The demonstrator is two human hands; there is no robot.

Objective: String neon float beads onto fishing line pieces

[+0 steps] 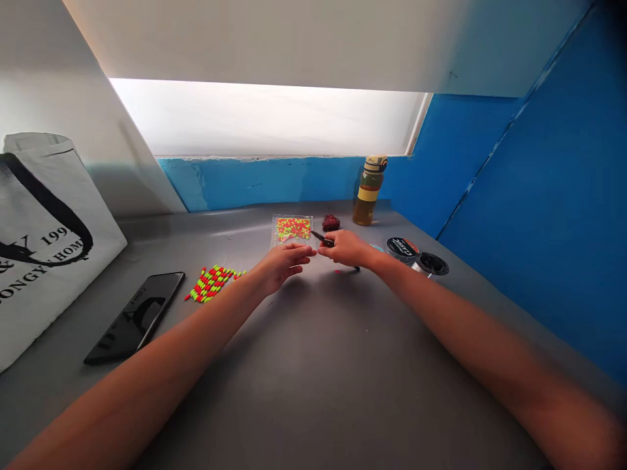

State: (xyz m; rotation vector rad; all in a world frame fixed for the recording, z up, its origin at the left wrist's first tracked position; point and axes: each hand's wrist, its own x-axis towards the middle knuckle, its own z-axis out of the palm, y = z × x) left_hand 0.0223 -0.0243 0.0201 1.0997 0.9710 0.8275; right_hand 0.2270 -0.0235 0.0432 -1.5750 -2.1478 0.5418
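Left hand (290,262): one, thumb and fingers drawn close at the tips; cannot tell whether anything is pinched there.
Right hand (345,249): one, clamped on a dark pointed tool (324,241), just right of the left fingertips.
Bead packet (294,228): one, clear, behind the left hand.
Beadwork (211,283): one red-and-green patch, beside one smartphone (137,316).
Cord bundle (331,223): one, dark red.
Spools (434,264): two plainly visible, right.
Bottle (369,194): one, at the table's (337,378) back.
Tote bag (44,196): one, far left.
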